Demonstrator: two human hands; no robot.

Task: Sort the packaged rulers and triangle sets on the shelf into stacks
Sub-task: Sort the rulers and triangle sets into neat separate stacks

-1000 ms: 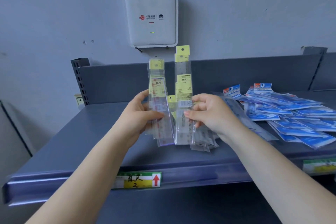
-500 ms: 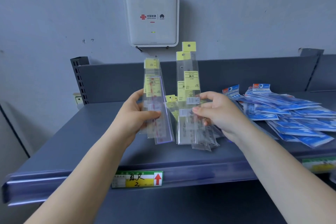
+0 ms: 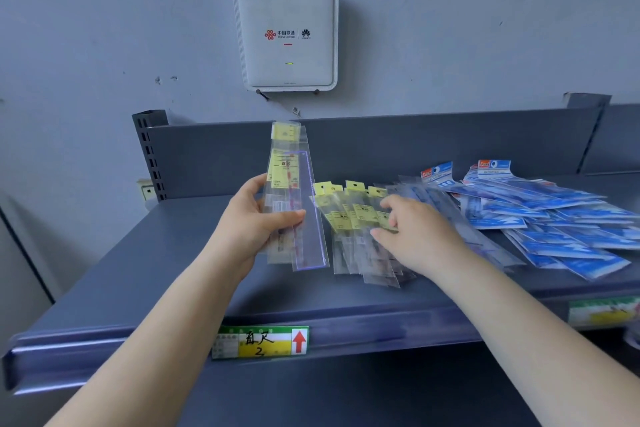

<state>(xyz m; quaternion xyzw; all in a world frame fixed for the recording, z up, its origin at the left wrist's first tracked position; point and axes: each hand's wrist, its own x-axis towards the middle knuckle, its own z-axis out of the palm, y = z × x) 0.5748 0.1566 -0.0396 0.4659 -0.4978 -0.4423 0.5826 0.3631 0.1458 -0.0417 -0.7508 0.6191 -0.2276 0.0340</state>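
Left hand (image 3: pixel 254 222) grasping upright bundle (image 3: pixel 289 198) of yellow-tagged rulers, likely for collecting. Right hand (image 3: pixel 414 232) released, fingers resting on loose rulers (image 3: pixel 353 218) fanned on shelf (image 3: pixel 121 274). Blue packs (image 3: pixel 554 218) piled beyond right hand, unsorted.

**One head-worn view, looking forward and down**

A single wide-angle camera sits on the person's head; it faces a grey shelf (image 3: pixel 104 274) and the wall behind it, tilted slightly downward; both forearms reach in from the bottom edge, so the shelf lies close, within arm's reach; straight lines bow toward the frame edges; no second view shares the scene.
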